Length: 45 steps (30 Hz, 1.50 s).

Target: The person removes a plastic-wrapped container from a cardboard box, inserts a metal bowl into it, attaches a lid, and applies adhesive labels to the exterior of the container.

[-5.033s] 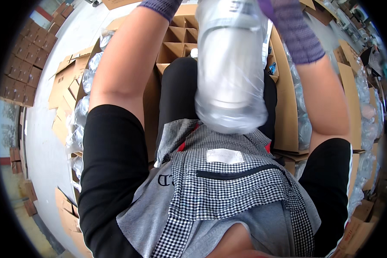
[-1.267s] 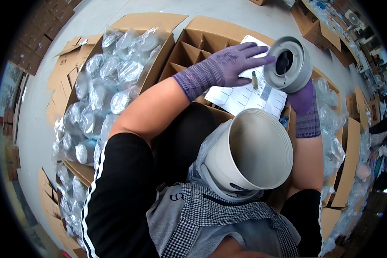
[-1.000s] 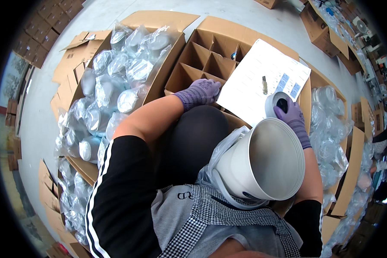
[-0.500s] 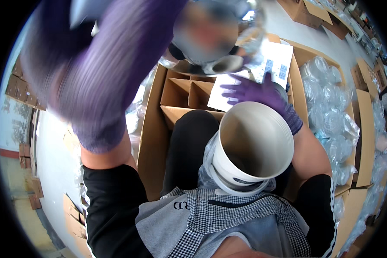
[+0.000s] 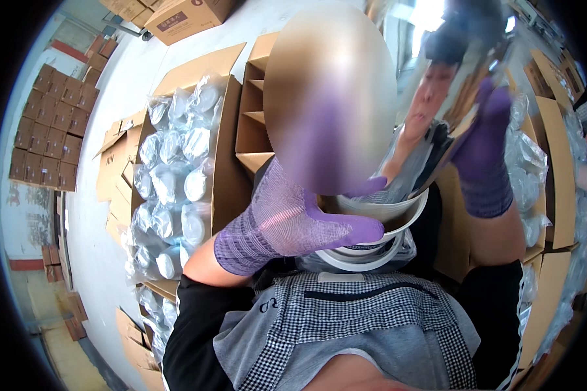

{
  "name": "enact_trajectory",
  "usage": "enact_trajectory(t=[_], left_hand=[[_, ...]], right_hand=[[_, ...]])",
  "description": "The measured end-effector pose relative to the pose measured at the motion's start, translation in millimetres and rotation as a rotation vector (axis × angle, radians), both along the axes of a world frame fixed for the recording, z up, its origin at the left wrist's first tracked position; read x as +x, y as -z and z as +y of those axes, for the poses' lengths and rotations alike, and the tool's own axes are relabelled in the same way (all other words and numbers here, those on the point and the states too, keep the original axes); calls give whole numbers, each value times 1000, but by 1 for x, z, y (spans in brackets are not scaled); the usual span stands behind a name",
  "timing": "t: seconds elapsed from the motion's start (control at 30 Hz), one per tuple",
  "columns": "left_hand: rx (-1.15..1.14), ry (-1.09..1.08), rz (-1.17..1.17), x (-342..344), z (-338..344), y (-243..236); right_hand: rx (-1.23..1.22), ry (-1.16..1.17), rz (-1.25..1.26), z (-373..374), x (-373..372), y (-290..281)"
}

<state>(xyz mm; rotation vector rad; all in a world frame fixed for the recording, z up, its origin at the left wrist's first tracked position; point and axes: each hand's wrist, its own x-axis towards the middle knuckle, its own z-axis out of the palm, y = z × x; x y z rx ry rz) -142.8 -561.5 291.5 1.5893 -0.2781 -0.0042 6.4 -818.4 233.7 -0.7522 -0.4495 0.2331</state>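
gloves (image 5: 287, 221) were purple; bucket (image 5: 378, 225) white; apron (image 5: 365, 319) black-and-white checked; sleeves (image 5: 195, 332) black; boxes (image 5: 231, 176) brown

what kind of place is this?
Likely a warehouse or packing floor: stacked cartons on a concrete floor, open boxes full of plastic-wrapped parts, a box with cardboard dividers, and gloved hands working over a white bucket.

L hand (image 5: 287, 221), purple-gloved, is gripping a blurred round item held up close to the cam. R hand (image 5: 482, 156) is pinching a clear plastic bag (image 5: 437, 111) above a white bucket (image 5: 378, 225) in the lap. Cardboard box (image 5: 225, 176) of bagged pieces (image 5: 173, 189) is sitting to the left.
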Motion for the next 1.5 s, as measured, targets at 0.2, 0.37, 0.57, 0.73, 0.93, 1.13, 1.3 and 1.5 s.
enact_trajectory(t=[0.2, 0.37, 0.57, 0.73, 0.93, 1.13, 1.3, 1.5], left_hand=[[207, 22, 48, 8, 6, 14], [85, -34, -12, 16, 7, 30], [-18, 267, 371, 49, 32, 12], [-103, 313, 298, 69, 49, 25], [183, 375, 165, 69, 47, 5], [1164, 248, -196, 60, 21, -38], [902, 674, -293, 88, 36, -36], [1018, 578, -198, 86, 29, -50]], right_hand=[[-616, -184, 27, 29, -97, -40], [-643, 98, -155, 33, -107, -10], [-1247, 295, -1074, 7, -68, -28], [-923, 104, -1061, 10, -62, -28], [-365, -153, -670, 30, -77, -1], [-799, 203, -258, 1, 17, 32], [-2062, -51, -513, 17, 101, 120], [-2275, -163, -548, 33, 99, 127]])
